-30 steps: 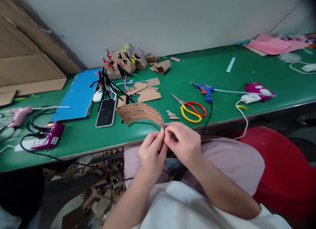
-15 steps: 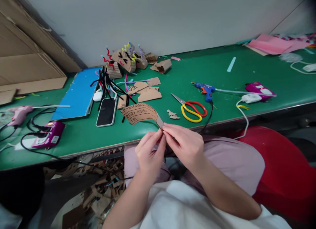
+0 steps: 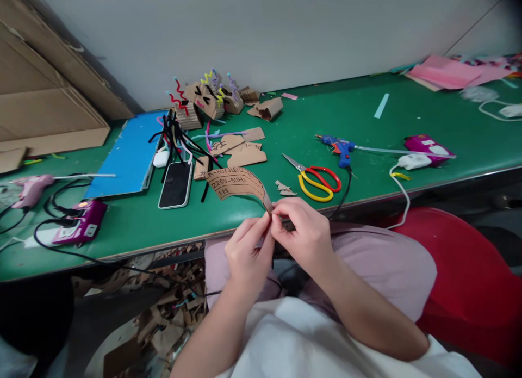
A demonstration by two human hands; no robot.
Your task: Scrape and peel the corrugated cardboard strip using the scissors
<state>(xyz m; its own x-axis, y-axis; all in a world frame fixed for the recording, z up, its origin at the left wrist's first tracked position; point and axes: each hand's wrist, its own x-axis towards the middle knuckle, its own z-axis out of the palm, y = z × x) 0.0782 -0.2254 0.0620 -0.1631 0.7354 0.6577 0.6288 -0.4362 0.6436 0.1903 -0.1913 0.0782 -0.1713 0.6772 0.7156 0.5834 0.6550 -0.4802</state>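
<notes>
Green table (image 3: 367,111) is cluttered: scissors (image 3: 316,179) and a blue glue gun (image 3: 340,148) right of centre, phone (image 3: 175,185) and blue board (image 3: 126,155) to the left, pipe cleaners (image 3: 179,138) and cardboard scraps (image 3: 240,149) behind. Nothing blocks the hands. The curved cardboard strip (image 3: 236,183) arches over the table's front edge, between phone and scissors. Left hand (image 3: 247,255) and right hand (image 3: 304,234) meet at its near end, fingertips of both pinched closed on it, above the lap.

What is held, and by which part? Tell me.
A curved cardboard strip, pinched at its narrow near end between the fingertips of the left hand and right hand.
</notes>
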